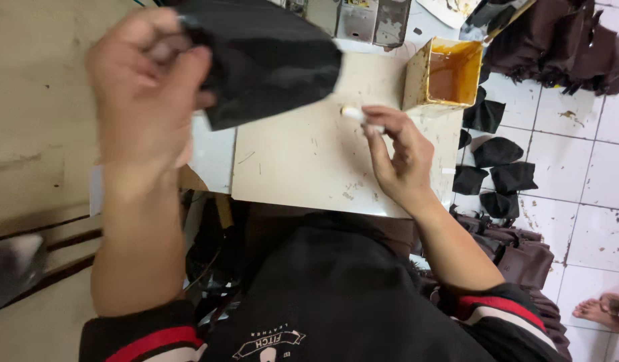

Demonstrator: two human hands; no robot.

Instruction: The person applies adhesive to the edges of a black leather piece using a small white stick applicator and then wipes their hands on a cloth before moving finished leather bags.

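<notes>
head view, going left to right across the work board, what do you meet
left hand gripping a black leather piece → right hand pinching a small white object → yellow open square tin → black cut pieces on the tiled floor

left hand (145, 94): motion-blurred, upper left; fingers indistinct.
black piece (269, 57): top cut off by upper edge, near end hidden in the fist.
white stick (355, 114): mostly hidden by right hand (400, 161); kind unclear.
feet (604, 310): lower right, cropped by edge.
</notes>
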